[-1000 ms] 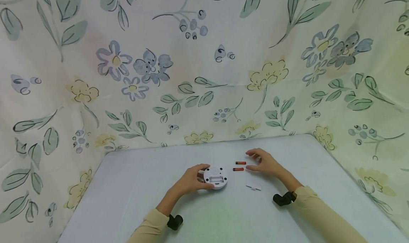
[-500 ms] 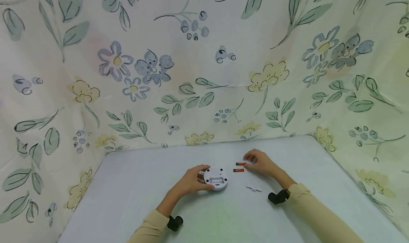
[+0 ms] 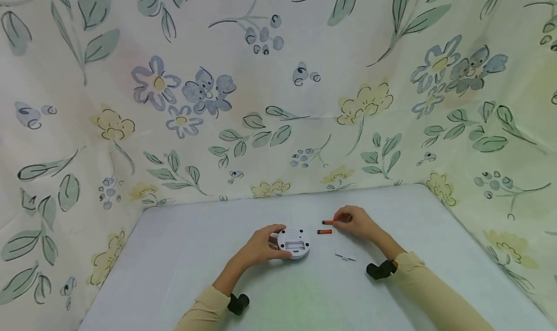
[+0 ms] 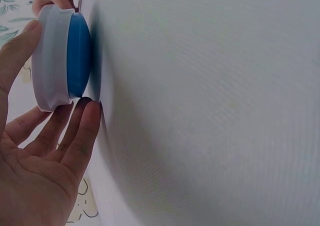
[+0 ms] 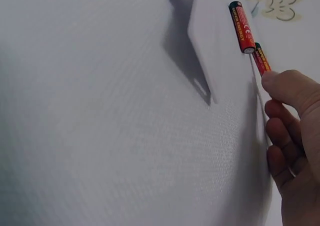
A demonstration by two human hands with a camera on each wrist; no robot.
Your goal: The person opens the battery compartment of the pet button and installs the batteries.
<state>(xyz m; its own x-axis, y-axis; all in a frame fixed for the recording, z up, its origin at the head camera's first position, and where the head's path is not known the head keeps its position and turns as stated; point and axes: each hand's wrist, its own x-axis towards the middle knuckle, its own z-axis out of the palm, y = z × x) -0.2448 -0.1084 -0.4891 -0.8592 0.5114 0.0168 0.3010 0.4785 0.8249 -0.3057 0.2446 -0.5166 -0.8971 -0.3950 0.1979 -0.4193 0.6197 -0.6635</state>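
Note:
My left hand grips a round white device by its left side, thumb on the near edge and fingers on the far edge. Its upturned face has small dark feet, a group of small holes and an open, vacant battery compartment. In the left wrist view the device's lower part is blue. To the right, my right hand pinches the right end of the farther red AAA-looking battery between thumb and finger. The nearer battery lies untouched beside it.
A small white battery cover lies on the table in front of the right hand; it stands out large in the right wrist view. The white-covered table ends at a flower-patterned cloth behind. Black cameras sit on both wrists.
My right hand has moved slightly left to the farther battery, and its thumb and fingers have come together on its end. The left hand and the device stay where they were.

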